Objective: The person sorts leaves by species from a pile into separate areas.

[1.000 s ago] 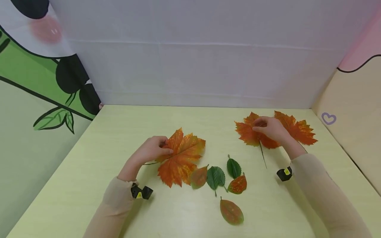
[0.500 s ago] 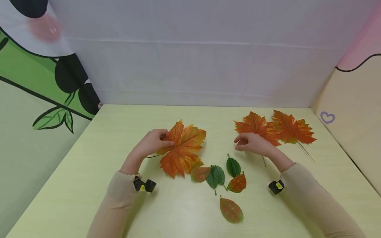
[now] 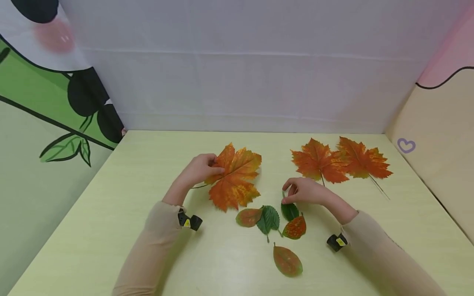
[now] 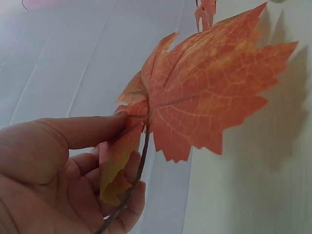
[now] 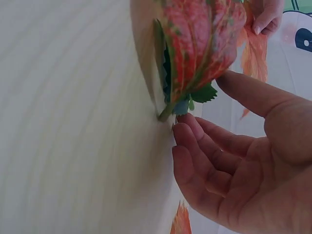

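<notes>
My left hand (image 3: 198,169) pinches a large orange maple leaf (image 3: 237,177) near its base, holding it above the table. Seen in the left wrist view, the thumb presses on the maple leaf (image 4: 209,92) where its dark stem begins. My right hand (image 3: 306,190) is at the stem end of a small green leaf (image 3: 289,213), thumb and fingers apart on either side of it. A red speckled leaf (image 3: 295,228) lies just below that one. In the right wrist view, the red leaf (image 5: 197,44) covers most of the green leaf (image 5: 204,92).
Two more orange maple leaves (image 3: 314,159) lie overlapping at the back right. Between my hands are overlapping green leaves (image 3: 268,220) and a brownish-orange leaf (image 3: 248,217). Another reddish leaf (image 3: 287,261) lies nearer on the pale table (image 3: 148,164). A white backdrop (image 3: 237,90) stands behind.
My right hand has left the maple leaves at the back right and come left and nearer, to the small green leaf. The left hand has moved its maple leaf up and rightward, off the brownish-orange leaf.
</notes>
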### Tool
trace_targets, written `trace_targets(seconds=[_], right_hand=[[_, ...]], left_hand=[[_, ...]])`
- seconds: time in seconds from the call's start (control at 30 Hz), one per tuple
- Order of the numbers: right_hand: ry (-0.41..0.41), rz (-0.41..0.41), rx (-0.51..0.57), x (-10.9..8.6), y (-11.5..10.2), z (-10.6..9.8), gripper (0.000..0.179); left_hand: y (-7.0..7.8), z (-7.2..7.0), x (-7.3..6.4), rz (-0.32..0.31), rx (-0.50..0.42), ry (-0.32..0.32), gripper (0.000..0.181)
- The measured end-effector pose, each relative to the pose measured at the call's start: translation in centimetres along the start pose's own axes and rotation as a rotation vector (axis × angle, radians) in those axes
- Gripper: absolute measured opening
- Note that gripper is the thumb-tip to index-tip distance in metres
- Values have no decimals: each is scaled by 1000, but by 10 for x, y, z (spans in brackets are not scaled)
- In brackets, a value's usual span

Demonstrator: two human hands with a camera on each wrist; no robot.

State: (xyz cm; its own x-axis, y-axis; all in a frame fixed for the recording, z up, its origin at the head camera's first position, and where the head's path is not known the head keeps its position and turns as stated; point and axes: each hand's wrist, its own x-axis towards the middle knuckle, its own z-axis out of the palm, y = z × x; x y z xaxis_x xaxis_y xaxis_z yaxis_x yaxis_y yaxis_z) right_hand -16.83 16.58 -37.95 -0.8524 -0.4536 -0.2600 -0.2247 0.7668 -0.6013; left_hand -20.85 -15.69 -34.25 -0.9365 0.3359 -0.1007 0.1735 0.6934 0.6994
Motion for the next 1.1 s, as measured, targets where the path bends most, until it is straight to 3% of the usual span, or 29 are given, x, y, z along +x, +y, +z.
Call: trace_targets(seconds=[0.27,0.57,0.73,1.1], right_hand=[[-25,13,21,-3,-6,6,44],[-34,-6,32,-10,-7,6,40],[-40,-12,58,-15,-4,7,39],[-58,-31,74,-20,-6,4,37]], left_hand=[[2,19,15,-58,-92,105,22],[9,39,31,-114,-329,183,31],[15,51,41,-178,-473,208,32],[24,72,60,-224,-577,268,25]])
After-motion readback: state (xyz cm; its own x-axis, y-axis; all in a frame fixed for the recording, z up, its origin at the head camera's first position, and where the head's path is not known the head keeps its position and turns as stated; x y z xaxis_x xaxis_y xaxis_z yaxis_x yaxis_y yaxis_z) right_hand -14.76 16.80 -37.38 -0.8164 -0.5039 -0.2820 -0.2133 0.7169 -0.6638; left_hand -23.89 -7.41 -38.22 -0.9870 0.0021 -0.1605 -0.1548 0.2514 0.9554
